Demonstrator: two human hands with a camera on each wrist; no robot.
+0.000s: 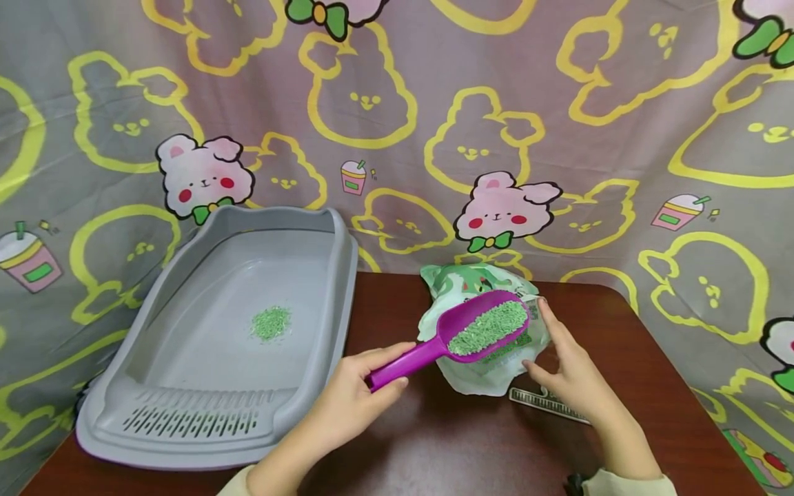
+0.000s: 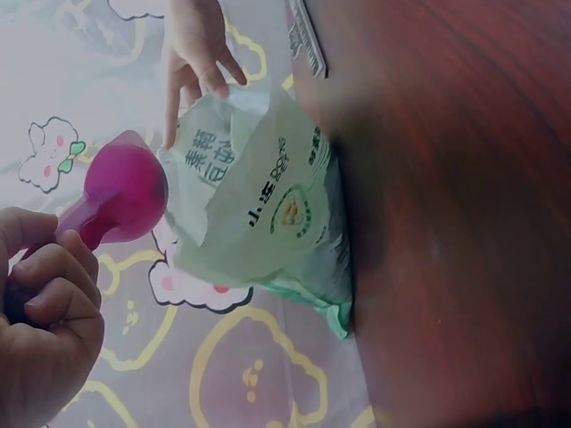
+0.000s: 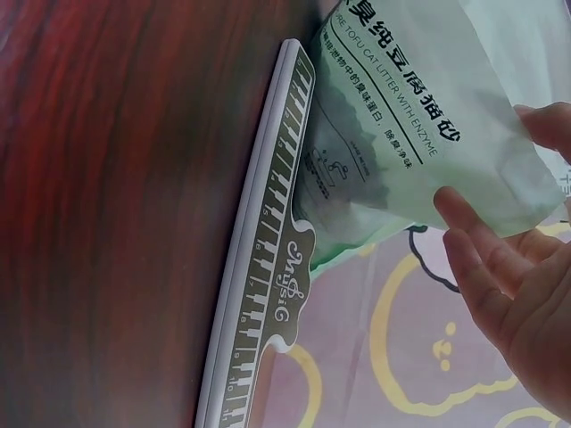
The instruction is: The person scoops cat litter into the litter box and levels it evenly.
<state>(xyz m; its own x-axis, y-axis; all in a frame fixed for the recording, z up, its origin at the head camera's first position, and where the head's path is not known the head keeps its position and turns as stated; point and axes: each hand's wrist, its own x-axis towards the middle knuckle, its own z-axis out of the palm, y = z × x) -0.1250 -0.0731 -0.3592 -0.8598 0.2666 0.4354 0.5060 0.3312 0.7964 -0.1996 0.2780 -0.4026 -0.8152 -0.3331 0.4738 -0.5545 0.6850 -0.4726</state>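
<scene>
My left hand [image 1: 356,389] grips the handle of a purple scoop [image 1: 403,365], which carries a heap of green litter pellets [image 1: 486,327]. In the head view the scoop overlaps the mouth of a pale green cat litter bag [image 1: 477,379], which stands open on the table. My right hand [image 1: 573,372] holds the bag's right side at the rim, thumb and fingers spread along it. The right wrist view shows those fingertips [image 3: 451,201] against the bag's printed side. More pellets show inside the bag.
A large grey litter box [image 1: 248,275] fills the left of the table [image 1: 415,448], with a small pile of green pellets [image 1: 271,322] on its floor. Beside the bag lies a ruler with piano-key markings [image 3: 268,232]. A patterned curtain [image 1: 397,158] hangs behind.
</scene>
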